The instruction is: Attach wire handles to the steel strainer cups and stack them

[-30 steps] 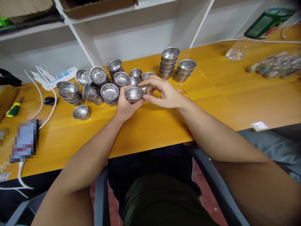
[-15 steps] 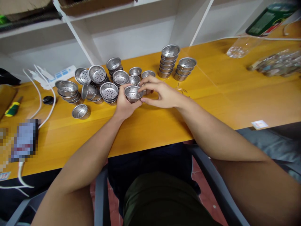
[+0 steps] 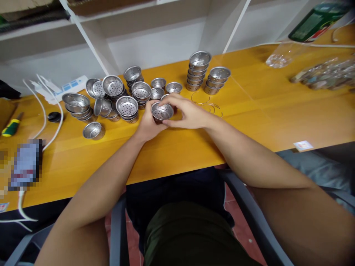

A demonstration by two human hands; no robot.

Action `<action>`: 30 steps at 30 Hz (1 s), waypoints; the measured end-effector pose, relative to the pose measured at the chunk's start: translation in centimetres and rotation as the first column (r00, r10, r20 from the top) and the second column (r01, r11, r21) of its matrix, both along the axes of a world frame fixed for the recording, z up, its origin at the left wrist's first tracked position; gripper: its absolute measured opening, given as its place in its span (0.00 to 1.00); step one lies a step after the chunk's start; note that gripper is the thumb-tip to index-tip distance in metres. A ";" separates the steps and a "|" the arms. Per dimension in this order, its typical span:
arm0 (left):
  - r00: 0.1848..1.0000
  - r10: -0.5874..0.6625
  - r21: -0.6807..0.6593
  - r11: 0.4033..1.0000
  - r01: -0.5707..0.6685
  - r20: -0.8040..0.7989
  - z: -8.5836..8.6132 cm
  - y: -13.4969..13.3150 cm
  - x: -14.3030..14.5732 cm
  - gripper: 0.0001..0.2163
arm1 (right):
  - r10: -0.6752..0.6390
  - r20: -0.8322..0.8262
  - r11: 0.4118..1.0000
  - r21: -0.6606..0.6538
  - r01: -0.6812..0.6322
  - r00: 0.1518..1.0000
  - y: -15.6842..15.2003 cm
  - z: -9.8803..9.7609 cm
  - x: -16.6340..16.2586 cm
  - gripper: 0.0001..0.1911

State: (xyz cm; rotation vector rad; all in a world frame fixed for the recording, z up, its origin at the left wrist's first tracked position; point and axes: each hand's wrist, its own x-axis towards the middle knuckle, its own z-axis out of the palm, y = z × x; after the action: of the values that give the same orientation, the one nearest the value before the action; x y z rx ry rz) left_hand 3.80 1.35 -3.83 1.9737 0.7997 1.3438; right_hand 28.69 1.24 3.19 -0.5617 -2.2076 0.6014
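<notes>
Yellow counter (image 3: 263,114) | perforated cup (image 3: 162,112) gripped by left hand (image 3: 149,125) and right hand (image 3: 188,113), probably to be steadied | tall cup stack (image 3: 196,74) nested at one o'clock, presumably saving space

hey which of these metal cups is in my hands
The cup gripped by both your left hand and right hand; the other plainly visible cups rest on the table, singly or stacked.
</notes>
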 end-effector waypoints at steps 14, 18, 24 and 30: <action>0.933 0.069 -0.010 0.997 -0.077 -0.354 2.3 -1.6 -0.2 0.23 | -0.501 -0.155 0.861 0.012 0.509 0.851 7.6 -2.6 5.0 0.57; 0.915 0.062 -0.066 0.993 -0.096 -0.399 3.2 -2.1 -0.1 0.22 | -0.446 -0.037 0.895 -0.023 0.446 0.894 6.5 -3.1 1.9 0.56; 0.848 0.023 -0.162 0.978 -0.128 -0.530 4.8 -3.3 0.3 0.26 | -0.453 0.126 0.887 -0.033 0.460 0.883 5.8 -1.8 0.8 0.46; 0.811 0.027 -0.171 0.973 -0.155 -0.584 4.8 -3.0 0.5 0.32 | -0.403 0.116 0.912 -0.039 0.409 0.908 6.7 -2.8 0.2 0.54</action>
State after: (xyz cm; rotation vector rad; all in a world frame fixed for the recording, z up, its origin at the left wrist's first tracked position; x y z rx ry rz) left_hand 4.26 -1.70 0.97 2.2097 1.2742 0.6437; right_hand 28.93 7.96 0.43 -1.0764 -2.0835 0.4265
